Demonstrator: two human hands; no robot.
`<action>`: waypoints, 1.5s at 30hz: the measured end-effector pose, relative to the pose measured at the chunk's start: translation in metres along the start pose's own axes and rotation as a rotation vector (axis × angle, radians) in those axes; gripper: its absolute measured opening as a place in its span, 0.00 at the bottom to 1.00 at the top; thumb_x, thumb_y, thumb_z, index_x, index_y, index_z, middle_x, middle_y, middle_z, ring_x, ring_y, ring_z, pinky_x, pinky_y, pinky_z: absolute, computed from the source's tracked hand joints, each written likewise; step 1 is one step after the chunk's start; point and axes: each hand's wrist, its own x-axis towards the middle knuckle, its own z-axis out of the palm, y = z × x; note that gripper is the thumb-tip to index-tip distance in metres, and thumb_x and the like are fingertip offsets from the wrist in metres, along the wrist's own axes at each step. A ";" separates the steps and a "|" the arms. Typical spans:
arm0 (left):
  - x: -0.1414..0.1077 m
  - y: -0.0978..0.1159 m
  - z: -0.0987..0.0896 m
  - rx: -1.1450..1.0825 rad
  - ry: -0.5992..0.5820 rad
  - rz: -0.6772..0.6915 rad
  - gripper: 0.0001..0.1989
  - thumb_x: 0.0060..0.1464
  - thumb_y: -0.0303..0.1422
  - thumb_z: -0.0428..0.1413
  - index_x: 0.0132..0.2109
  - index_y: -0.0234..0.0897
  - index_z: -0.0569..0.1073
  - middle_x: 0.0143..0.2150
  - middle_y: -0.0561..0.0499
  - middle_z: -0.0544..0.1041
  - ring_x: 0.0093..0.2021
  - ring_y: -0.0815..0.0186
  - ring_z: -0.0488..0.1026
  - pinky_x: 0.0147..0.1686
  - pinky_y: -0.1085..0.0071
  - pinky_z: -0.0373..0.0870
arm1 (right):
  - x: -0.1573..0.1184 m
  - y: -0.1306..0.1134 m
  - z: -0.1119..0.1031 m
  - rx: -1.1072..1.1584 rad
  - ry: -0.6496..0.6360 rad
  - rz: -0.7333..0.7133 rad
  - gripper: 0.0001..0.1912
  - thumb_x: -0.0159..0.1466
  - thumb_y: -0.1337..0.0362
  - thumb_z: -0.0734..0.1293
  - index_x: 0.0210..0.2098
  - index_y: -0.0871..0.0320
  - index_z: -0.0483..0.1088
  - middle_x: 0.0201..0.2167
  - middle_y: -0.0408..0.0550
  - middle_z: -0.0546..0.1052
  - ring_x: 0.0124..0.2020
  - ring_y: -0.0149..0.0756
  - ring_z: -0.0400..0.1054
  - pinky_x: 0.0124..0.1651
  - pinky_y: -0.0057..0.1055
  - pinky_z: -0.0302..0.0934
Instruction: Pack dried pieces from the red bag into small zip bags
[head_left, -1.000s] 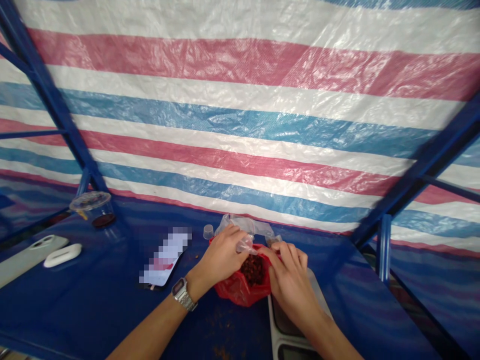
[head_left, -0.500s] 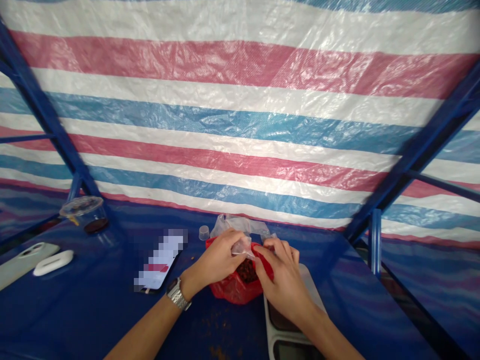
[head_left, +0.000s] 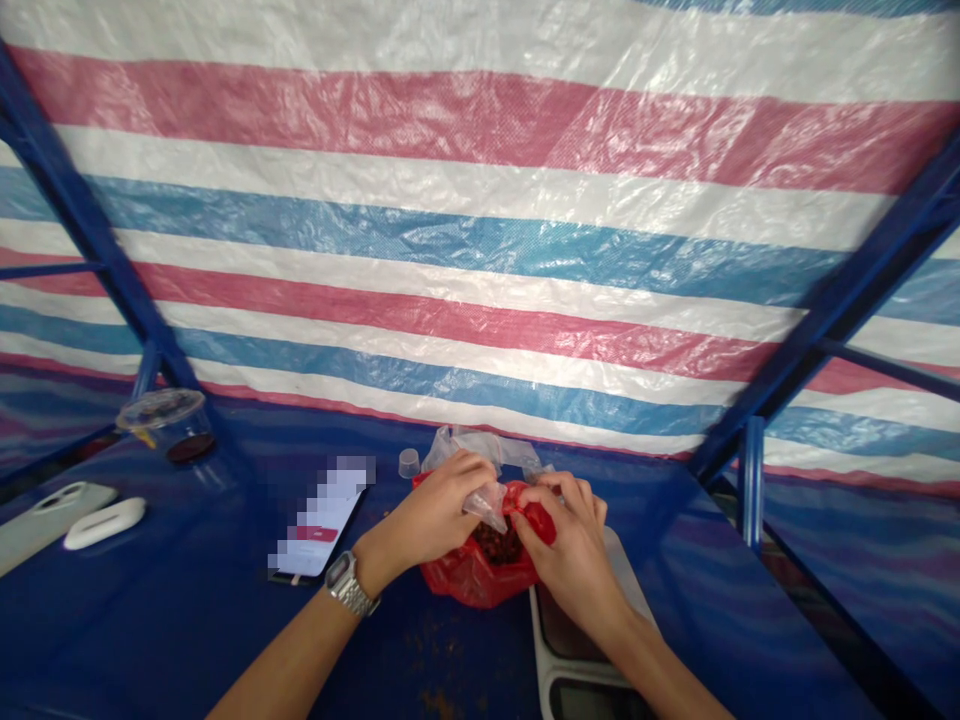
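Pinching clear plastic [head_left: 484,507] with left hand [head_left: 427,508], right hand [head_left: 566,545] on red bag [head_left: 469,577]

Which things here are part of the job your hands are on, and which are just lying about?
In the job: left hand pinching a clear plastic bag; right hand on a red plastic bag of dark pieces; digital scale beside it.

Lying about: phone; pale-cased phone; white case; lidded cup; small clear cup.

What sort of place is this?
Probably a makeshift stall: a striped woven tarp forms the wall, blue steel framing supports it, and a digital scale sits on a blue-covered table.
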 end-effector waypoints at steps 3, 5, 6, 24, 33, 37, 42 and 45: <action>-0.001 -0.001 0.000 0.001 -0.005 0.013 0.21 0.51 0.13 0.48 0.43 0.41 0.74 0.54 0.49 0.75 0.58 0.60 0.71 0.62 0.62 0.67 | 0.000 0.002 0.000 -0.021 0.007 -0.022 0.08 0.69 0.68 0.67 0.44 0.50 0.75 0.49 0.49 0.72 0.50 0.47 0.64 0.49 0.42 0.55; -0.001 -0.001 0.000 0.002 0.013 0.016 0.21 0.51 0.13 0.49 0.44 0.42 0.75 0.55 0.49 0.75 0.59 0.60 0.70 0.63 0.62 0.66 | 0.001 0.001 -0.002 -0.039 0.010 -0.043 0.10 0.69 0.70 0.66 0.45 0.49 0.75 0.48 0.49 0.72 0.49 0.46 0.64 0.48 0.41 0.56; -0.001 -0.002 0.000 0.003 0.027 0.013 0.22 0.51 0.13 0.49 0.44 0.42 0.75 0.55 0.49 0.74 0.59 0.60 0.70 0.64 0.62 0.66 | 0.001 0.000 -0.003 -0.051 0.013 -0.057 0.11 0.69 0.70 0.65 0.46 0.49 0.75 0.48 0.49 0.72 0.49 0.46 0.64 0.48 0.41 0.56; 0.001 0.005 -0.005 -0.020 0.266 -0.088 0.10 0.58 0.24 0.54 0.46 0.40 0.68 0.45 0.49 0.74 0.43 0.62 0.73 0.47 0.65 0.72 | 0.008 -0.011 -0.025 -0.020 0.136 -0.086 0.11 0.71 0.60 0.64 0.53 0.50 0.70 0.50 0.52 0.74 0.51 0.48 0.68 0.51 0.44 0.60; -0.005 0.020 -0.004 -0.001 0.080 0.017 0.28 0.57 0.29 0.60 0.63 0.41 0.63 0.59 0.42 0.73 0.59 0.54 0.72 0.60 0.59 0.69 | 0.009 -0.005 -0.026 0.025 0.093 -0.399 0.09 0.74 0.66 0.65 0.51 0.51 0.74 0.48 0.47 0.79 0.49 0.40 0.73 0.51 0.38 0.58; -0.006 0.003 -0.037 0.099 0.337 -0.145 0.15 0.62 0.28 0.50 0.55 0.40 0.68 0.49 0.46 0.77 0.48 0.60 0.76 0.52 0.63 0.71 | 0.021 0.015 -0.031 -0.017 0.283 -0.232 0.06 0.73 0.63 0.66 0.46 0.52 0.75 0.44 0.47 0.81 0.46 0.41 0.75 0.50 0.38 0.57; -0.023 -0.034 -0.081 0.437 0.039 -0.582 0.07 0.56 0.29 0.52 0.40 0.41 0.74 0.40 0.49 0.80 0.41 0.58 0.77 0.40 0.66 0.68 | 0.034 0.045 -0.037 -0.054 0.413 -0.044 0.11 0.73 0.57 0.65 0.43 0.55 0.77 0.40 0.48 0.82 0.43 0.44 0.76 0.48 0.38 0.58; -0.037 -0.049 -0.084 0.399 -0.158 -0.618 0.09 0.45 0.26 0.58 0.36 0.41 0.78 0.34 0.52 0.82 0.34 0.59 0.78 0.32 0.70 0.67 | 0.036 0.055 -0.035 -0.068 0.441 0.006 0.13 0.73 0.56 0.65 0.42 0.56 0.77 0.38 0.49 0.82 0.39 0.43 0.75 0.48 0.38 0.59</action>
